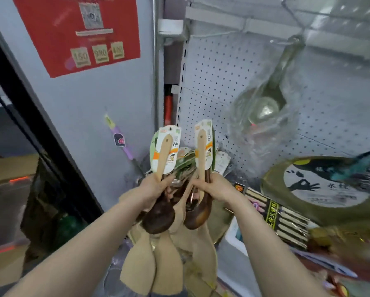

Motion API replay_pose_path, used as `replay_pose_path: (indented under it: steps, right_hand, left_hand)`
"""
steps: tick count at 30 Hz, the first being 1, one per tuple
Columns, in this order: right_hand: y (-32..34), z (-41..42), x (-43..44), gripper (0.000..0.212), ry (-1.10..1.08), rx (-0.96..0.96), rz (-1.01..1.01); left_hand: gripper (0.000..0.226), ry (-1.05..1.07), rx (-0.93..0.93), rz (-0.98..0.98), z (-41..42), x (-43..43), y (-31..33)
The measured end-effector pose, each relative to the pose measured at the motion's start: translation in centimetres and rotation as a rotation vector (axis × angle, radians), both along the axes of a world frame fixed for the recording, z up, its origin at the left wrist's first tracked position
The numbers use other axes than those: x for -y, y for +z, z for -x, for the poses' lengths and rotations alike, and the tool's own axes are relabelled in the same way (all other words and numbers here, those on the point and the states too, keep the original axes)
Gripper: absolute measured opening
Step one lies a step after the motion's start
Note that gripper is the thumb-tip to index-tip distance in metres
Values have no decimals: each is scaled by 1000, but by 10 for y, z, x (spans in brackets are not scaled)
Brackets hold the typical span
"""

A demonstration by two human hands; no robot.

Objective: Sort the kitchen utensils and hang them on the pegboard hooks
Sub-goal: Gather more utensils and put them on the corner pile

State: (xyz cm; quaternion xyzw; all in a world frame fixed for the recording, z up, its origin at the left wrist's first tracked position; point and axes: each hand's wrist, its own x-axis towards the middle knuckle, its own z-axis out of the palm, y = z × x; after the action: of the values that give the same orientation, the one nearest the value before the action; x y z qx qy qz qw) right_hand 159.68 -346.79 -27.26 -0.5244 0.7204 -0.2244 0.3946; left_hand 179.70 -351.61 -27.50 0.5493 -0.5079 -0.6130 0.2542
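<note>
Left bundle: wooden spoons (165,154), handles up, and their cards stand above the fingers. A dark bowl hangs below the wrist.
Right bundle: a second set of spoons (201,151) held the same way, just beside the first.
Left hand (156,188): fingers curled tight round the handles at mid-length.
Right hand (214,186): fingers likewise clamped round its handles.
Loose stock: pale spatulas (152,262) lie below both wrists; they look ungripped, though their upper ends are hidden.
Pegboard (212,67): beyond and above the fingertips, well apart from both bundles.
Step in hand: judged to be sorting. The stock is split into two handfuls and neither is hung.
Next move: calls for lifting one bundle to a free hook and threading the card holes onto it. No free hook can be made out.
Arm pose: both forearms reach forward and up, converging, with wrists level.
Bagged ladle (265,103): hanging on the board, up and right of the right fingers.
Chopstick pack (285,219): below and right of the right wrist.
Red poster (79,33): high, left of the left fingers.
</note>
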Motion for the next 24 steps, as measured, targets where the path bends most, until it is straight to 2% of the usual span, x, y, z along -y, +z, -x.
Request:
replay_pose_path:
  steps: [2,4,7,11,13,16,18,20,24]
  right_hand:
    - [-3,4,5,23,-84,-7,-39]
    - [-6,8,11,24,-178,-16,-66]
    - [-18,14,13,19,-312,24,-110]
    - [-36,20,17,32,-430,21,-164]
    - [-44,24,22,35,-474,13,-196]
    - [-55,30,31,36,-501,12,-237]
    - [-61,35,39,25,-515,24,-227]
    - [-67,44,50,21,-528,54,-212]
    - [-80,54,67,32,-525,45,-184]
  left_hand:
    - [20,-78,15,-10,12,17,-1]
    - [15,-149,21,-29,23,36,-5]
    - [22,-226,55,-87,35,59,-16]
    - [23,-329,155,-137,53,85,-32]
    - [15,-374,173,-158,64,98,-43]
    - [23,-437,213,-141,79,113,-55]
    - [30,-454,243,-101,92,119,-58]
    - [27,-474,301,-34,106,127,-58]
    - [23,-429,248,39,126,144,-69]
